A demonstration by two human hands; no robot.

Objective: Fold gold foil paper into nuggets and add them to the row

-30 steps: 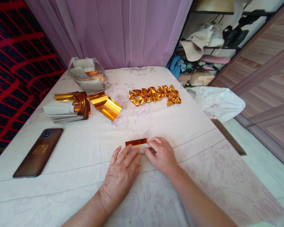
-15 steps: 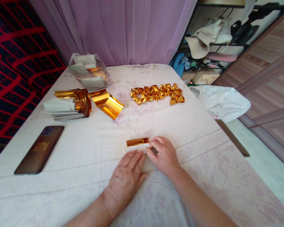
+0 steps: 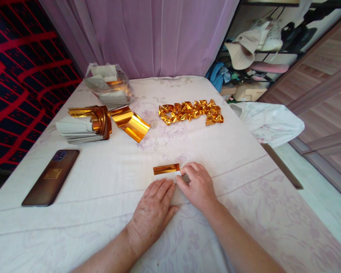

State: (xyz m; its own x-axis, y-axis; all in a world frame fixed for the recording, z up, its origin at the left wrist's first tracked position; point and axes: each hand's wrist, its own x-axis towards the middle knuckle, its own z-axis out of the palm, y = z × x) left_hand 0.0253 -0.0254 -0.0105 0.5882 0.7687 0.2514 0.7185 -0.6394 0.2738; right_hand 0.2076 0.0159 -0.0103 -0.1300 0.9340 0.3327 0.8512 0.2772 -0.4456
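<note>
A small sheet of gold foil paper [image 3: 166,169] lies on the white cloth in front of me, folded so only a narrow gold strip shows. My left hand [image 3: 155,210] lies flat on its near part, fingers together, pressing it down. My right hand [image 3: 197,185] pinches the paper's right end with fingertips. Further back lies a row of several folded gold pieces [image 3: 191,112].
A stack of gold-and-white paper sheets [image 3: 83,125] with a loose curled gold sheet [image 3: 132,124] sits at the back left, a clear bag of paper [image 3: 108,85] behind it. A phone [image 3: 51,177] lies at the left. A white plastic bag [image 3: 268,121] hangs off the right edge.
My left hand has slid slightly right and nearer, its fingers closing together over the paper. My right hand stays at the paper's right end.
</note>
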